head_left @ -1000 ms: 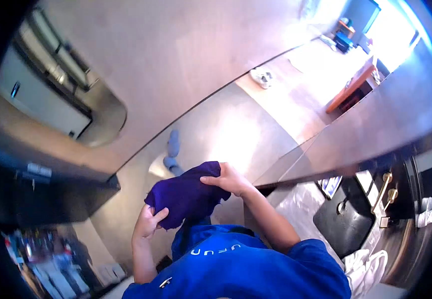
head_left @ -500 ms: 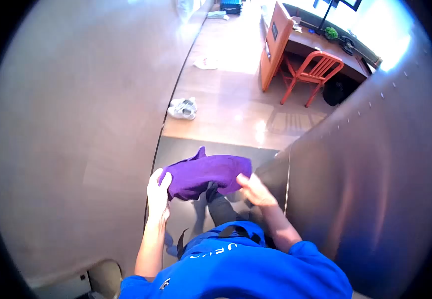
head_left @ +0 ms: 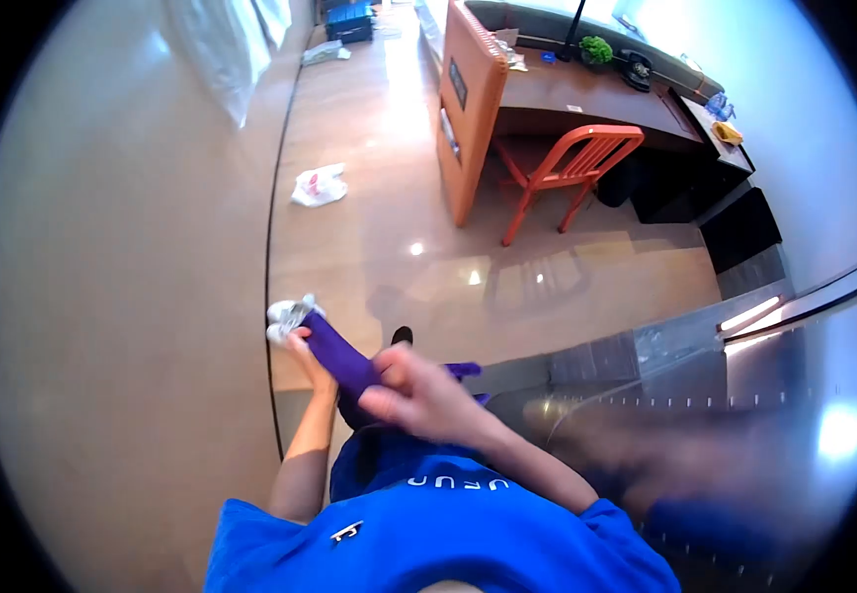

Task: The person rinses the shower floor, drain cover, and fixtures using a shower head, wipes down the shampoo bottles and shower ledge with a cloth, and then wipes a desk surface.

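Observation:
A purple cloth [head_left: 337, 358] hangs between my hands in front of my blue shirt, narrower at its left end, with loose ends showing past my right hand. My left hand [head_left: 312, 364] is closed on the cloth's upper left end, close in view to the white shoes on the floor. My right hand [head_left: 426, 395] is blurred by motion and lies over the middle of the cloth, its fingers curled at the fabric; part of the cloth is hidden behind it.
White shoes [head_left: 288, 318] and a white plastic bag [head_left: 320, 185] lie on the floor along the left wall. Ahead stands an orange chair [head_left: 586, 158] at a brown desk [head_left: 586, 99] with an orange side panel [head_left: 473, 109]. A metallic surface [head_left: 675, 425] is at the right.
The view has moved forward from the narrow passage toward the desk. The cloth, spread wide before, is now bunched narrower, and my right hand has moved inward over it.

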